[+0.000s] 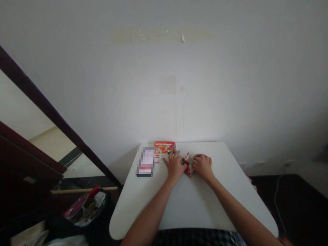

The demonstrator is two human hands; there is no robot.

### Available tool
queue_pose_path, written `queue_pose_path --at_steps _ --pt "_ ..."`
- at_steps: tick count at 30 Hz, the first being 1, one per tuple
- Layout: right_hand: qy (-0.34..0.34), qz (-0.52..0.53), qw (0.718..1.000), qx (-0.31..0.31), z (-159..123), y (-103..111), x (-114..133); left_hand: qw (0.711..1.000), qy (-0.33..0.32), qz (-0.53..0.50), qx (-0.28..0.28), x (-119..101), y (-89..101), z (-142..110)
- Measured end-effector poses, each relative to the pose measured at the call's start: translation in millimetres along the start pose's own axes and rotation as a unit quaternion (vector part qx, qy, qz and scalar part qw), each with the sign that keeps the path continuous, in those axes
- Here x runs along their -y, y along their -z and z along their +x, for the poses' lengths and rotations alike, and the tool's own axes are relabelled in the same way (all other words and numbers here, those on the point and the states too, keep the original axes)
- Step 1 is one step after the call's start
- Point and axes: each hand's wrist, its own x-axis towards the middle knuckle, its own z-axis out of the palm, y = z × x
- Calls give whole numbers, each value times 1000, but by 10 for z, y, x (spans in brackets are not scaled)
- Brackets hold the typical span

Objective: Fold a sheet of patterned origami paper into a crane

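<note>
A small piece of folded red-and-white printed paper (pixel 189 170) is between my two hands on the white table (pixel 217 205). My left hand (pixel 175 166) grips its left side near the thumb, with the other fingers spread toward a red-and-orange printed leaflet (pixel 164 147). From the right, my right hand (pixel 203 166) holds the folded paper with bent fingers. Its fingertips are partly hidden by the hand. The leaflet lies flat at the back of the table, one corner covered by my left hand.
A phone (pixel 146 162) with a blurred-out screen lies left of the leaflet. The table's back edge is against the wall (pixel 217 85). A bag of mixed items (pixel 89 206) is on the floor at left, and a cable (pixel 276 191) hangs at right.
</note>
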Motion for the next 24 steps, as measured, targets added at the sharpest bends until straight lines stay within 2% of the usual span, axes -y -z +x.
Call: queue_pose_path --at_steps 6,9,12,19,24 --pt "126 49 989 53 31 67 -335 1000 3 -8 -5 -6 -1 -4" --pt "149 64 986 48 36 60 -409 1000 1 -10 -5 -2 -1 -8" --pt "146 70 986 38 41 39 -395 1000 -4 -10 -1 16 -8 -8" --pt "82 42 995 32 31 45 -243 1000 -5 -2 5 34 -3 -9" --pt "64 32 997 9 -17 78 -134 1000 -12 1 16 44 -4 0"
